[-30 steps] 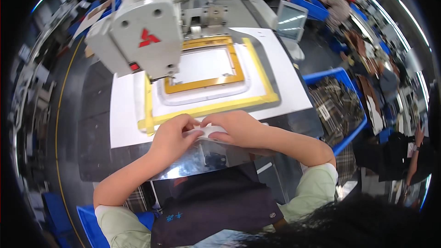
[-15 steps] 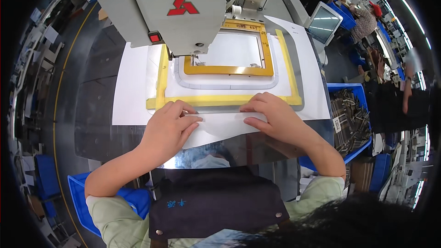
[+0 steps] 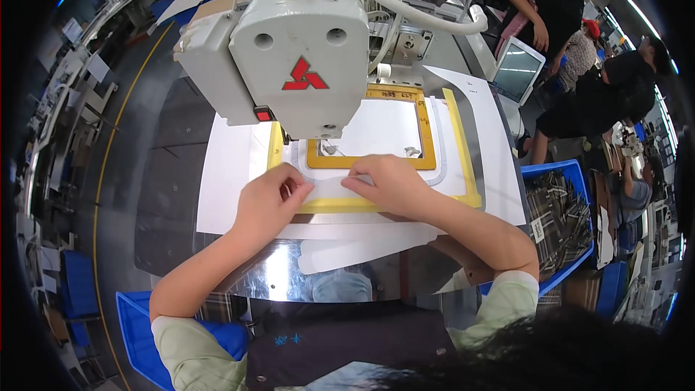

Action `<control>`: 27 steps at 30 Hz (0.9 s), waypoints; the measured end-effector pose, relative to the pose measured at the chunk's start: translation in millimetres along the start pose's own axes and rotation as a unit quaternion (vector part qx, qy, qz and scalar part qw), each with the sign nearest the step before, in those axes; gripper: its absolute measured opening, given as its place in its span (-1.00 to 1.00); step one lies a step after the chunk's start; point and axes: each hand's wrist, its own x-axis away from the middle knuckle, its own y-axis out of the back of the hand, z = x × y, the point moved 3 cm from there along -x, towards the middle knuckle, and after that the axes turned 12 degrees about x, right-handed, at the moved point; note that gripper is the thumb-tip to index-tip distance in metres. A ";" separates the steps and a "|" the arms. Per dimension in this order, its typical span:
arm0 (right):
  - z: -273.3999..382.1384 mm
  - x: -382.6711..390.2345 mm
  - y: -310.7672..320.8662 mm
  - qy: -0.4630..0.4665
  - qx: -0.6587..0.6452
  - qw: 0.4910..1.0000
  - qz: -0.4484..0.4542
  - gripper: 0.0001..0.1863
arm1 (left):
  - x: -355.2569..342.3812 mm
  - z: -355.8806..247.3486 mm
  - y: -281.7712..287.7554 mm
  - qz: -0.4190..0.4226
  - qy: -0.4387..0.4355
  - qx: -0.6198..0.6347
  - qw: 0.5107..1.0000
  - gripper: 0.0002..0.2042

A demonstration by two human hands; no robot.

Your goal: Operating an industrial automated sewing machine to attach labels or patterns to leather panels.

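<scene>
Pressing flat white fabric (image 3: 329,187), left hand (image 3: 269,203), right hand (image 3: 387,182).

A blue bin (image 3: 561,174) of plaid fabric (image 3: 554,221) stood right of the bench; a small monitor (image 3: 515,69) (lit) sat beyond it.

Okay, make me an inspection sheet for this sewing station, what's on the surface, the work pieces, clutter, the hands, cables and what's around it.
Surface: grey machine table with a white sheet spread under the frames.
Job's things: white fabric piece lying on the yellow template frame, below the sewing machine head; an inner amber frame sits inside.
Clutter: a loose white strip at the table's near edge.
Hands: left hand and right hand both press flat on the fabric piece, fingers spread.
Cables: white hose curving over the machine.
Surroundings: blue bin of plaid fabric at right, small screen, other people standing behind.
</scene>
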 end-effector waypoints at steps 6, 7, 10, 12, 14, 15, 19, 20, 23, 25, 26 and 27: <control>-24.0 -47.9 -0.9 -0.089 0.004 0.996 0.012 -0.64 | 2.3 -12.1 -7.3 0.067 -0.206 -0.158 0.964 -0.73; -25.6 -50.5 -0.5 -0.086 0.003 0.996 0.013 -0.64 | -0.7 -11.0 -11.2 0.065 -0.203 -0.159 0.964 -0.73; -37.6 -49.5 6.0 -0.100 0.016 0.995 0.011 -0.65 | -13.1 -3.1 -26.3 0.088 -0.249 -0.228 0.937 -0.47; -42.9 -47.0 10.1 -0.104 0.029 0.994 0.030 -0.64 | -20.6 -1.9 -34.0 0.091 -0.245 -0.235 0.936 -0.47; -46.0 -43.5 16.3 -0.117 0.024 0.992 0.039 -0.64 | -25.9 -1.3 -39.4 0.096 -0.245 -0.241 0.934 -0.47; -48.1 -42.3 16.8 -0.126 0.019 0.991 0.048 -0.64 | -26.3 -1.7 -40.4 0.098 -0.241 -0.241 0.935 -0.46; -54.1 -37.5 16.2 -0.116 0.022 0.993 0.018 -0.64 | -30.3 -0.2 -44.5 0.107 -0.245 -0.244 0.932 -0.45; -53.6 -36.1 18.6 -0.120 0.037 0.992 0.020 -0.64 | -30.9 0.8 -44.6 0.112 -0.247 -0.242 0.932 -0.45; -66.2 -24.8 28.7 -0.138 0.033 0.990 0.025 -0.65 | -31.5 3.3 -45.8 0.121 -0.240 -0.216 0.939 -0.40; -79.2 -13.8 37.7 -0.151 0.014 0.988 0.027 -0.66 | -29.7 5.7 -42.1 0.102 -0.234 -0.220 0.941 -0.39; -86.4 -7.6 41.7 -0.183 0.009 0.983 0.033 -0.68 | -29.3 4.9 -41.9 0.098 -0.242 -0.232 0.937 -0.38; -92.8 -1.3 45.0 -0.214 0.004 0.976 0.039 -0.69 | -29.5 4.0 -42.7 0.103 -0.247 -0.227 0.936 -0.38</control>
